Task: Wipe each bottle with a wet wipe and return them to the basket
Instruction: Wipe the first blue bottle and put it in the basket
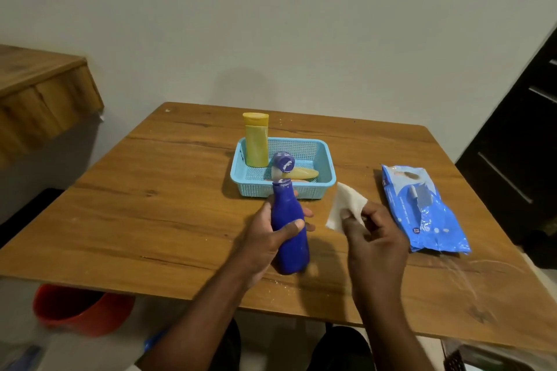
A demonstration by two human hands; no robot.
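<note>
Nearest, bottom edge: both forearms enter from 6 o'clock, elbows cut off; dark lap below, details lost in shadow. Red bucket (81, 309) at 8 o'clock under the worktop (150, 220), blurred, partly hidden by the edge.

Left hand (265, 238): fingers curled round the blue bottle (289, 232), thumb across its front, fingertips showing past its right side. Bottle upright or slightly tilted, base at or just above the wood; contact cannot be told. Its flip cap (284, 162) stands open above the neck, overlapping the basket behind.

Right hand (373, 238), at 3 o'clock from the bottle, apart from it: fingers pinch a white wet wipe (346, 205), crumpled; its lower part is hidden behind the hand.

Farther, 3 o'clock: blue wipes pack (422, 208) lying flat on the worktop, print too small to read.

Beyond the bottle, 12 o'clock: light blue mesh basket (327, 181). Yellow bottle (256, 138) stands upright in its far-left corner. Another pale yellow bottle (301, 173) lies on its side inside, partly hidden by the blue cap; something orange beside it, unidentifiable.

Far: plain wall; wooden ledge (45, 93) at 10 o'clock, cut off; dark cabinet (518, 144) at 2 o'clock, cropped.
</note>
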